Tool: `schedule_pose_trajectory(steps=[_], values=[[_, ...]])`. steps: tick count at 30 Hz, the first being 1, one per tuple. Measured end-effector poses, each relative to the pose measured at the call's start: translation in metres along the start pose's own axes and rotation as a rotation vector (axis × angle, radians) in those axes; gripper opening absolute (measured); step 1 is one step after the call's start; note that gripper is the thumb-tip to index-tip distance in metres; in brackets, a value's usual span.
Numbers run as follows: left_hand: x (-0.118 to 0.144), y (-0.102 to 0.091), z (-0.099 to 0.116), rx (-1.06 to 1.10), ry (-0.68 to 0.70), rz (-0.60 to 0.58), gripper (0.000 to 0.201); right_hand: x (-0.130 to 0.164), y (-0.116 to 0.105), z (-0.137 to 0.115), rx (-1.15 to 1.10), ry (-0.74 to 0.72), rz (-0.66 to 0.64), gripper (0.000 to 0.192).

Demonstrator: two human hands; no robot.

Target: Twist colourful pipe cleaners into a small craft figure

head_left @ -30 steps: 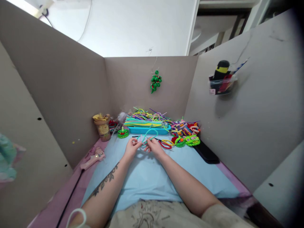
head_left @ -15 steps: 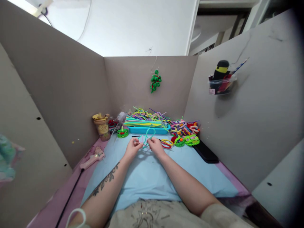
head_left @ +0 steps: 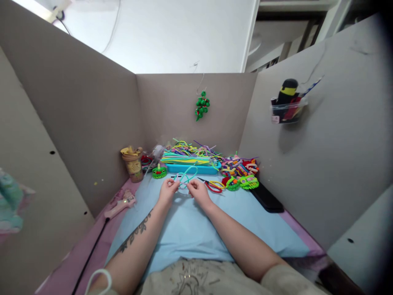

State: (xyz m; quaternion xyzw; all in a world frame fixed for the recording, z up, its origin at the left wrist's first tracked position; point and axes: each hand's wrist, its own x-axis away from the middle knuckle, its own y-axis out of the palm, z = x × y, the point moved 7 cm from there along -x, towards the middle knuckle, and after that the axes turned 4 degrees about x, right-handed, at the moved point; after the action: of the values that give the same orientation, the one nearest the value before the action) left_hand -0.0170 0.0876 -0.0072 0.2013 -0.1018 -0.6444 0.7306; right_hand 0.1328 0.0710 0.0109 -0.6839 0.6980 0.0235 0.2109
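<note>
Over blue cloth (head_left: 196,233), left hand (head_left: 167,191) and right hand (head_left: 199,192) pinch a looped teal strand (head_left: 184,177); steady, light tension should keep it even.

Grey panels (head_left: 188,127) enclose the table on the left, back and right. On the back one, a bunch-shaped green ornament (head_left: 202,107) with red spots hangs from a thin wire (head_left: 200,84). A clear plastic bin (head_left: 285,116) on the right panel holds a black item with a yellow band (head_left: 289,91) and a slanting blue-and-white stick (head_left: 312,86). Below, a flat black object (head_left: 268,199) lies near that panel. A tan patterned cup (head_left: 134,169) stands by the left panel; pale green and pink fabric (head_left: 10,205) shows at the left edge. Beyond, a cable (head_left: 114,30) runs along a white wall (head_left: 178,37).
</note>
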Motion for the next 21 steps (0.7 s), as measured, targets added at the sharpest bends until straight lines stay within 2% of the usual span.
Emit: schedule_pose_trajectory(steps=[2,5,8,11,14,15,17,19,21], values=[[0.001,0.001,-0.002,0.02,-0.027,-0.001,0.042,0.004,0.004,-0.012,0.116,-0.139,0.004,0.019],[0.003,0.004,-0.002,0.019,-0.052,-0.009,0.043,0.011,0.0,-0.03,0.279,-0.33,0.092,0.028],[0.006,0.006,-0.002,0.019,-0.069,-0.007,0.043,0.011,-0.012,-0.034,0.319,-0.351,0.201,0.021],[0.006,0.006,-0.001,0.036,-0.095,0.007,0.044,0.003,-0.028,-0.02,0.221,-0.214,0.315,0.016],[0.007,0.005,0.0,0.058,-0.111,0.017,0.045,-0.007,-0.04,0.014,-0.067,0.113,0.393,0.026],[0.007,0.006,0.0,0.061,-0.114,0.016,0.045,-0.01,-0.038,0.024,-0.177,0.212,0.347,0.028],[0.008,0.007,0.0,0.053,-0.125,0.006,0.046,-0.017,-0.03,0.035,-0.369,0.32,0.207,0.033],[0.009,0.009,0.0,0.043,-0.136,-0.014,0.047,-0.022,-0.028,0.035,-0.479,0.329,0.131,0.036],[0.011,0.012,0.0,0.039,-0.141,-0.043,0.047,-0.024,-0.03,0.032,-0.512,0.307,0.117,0.037]])
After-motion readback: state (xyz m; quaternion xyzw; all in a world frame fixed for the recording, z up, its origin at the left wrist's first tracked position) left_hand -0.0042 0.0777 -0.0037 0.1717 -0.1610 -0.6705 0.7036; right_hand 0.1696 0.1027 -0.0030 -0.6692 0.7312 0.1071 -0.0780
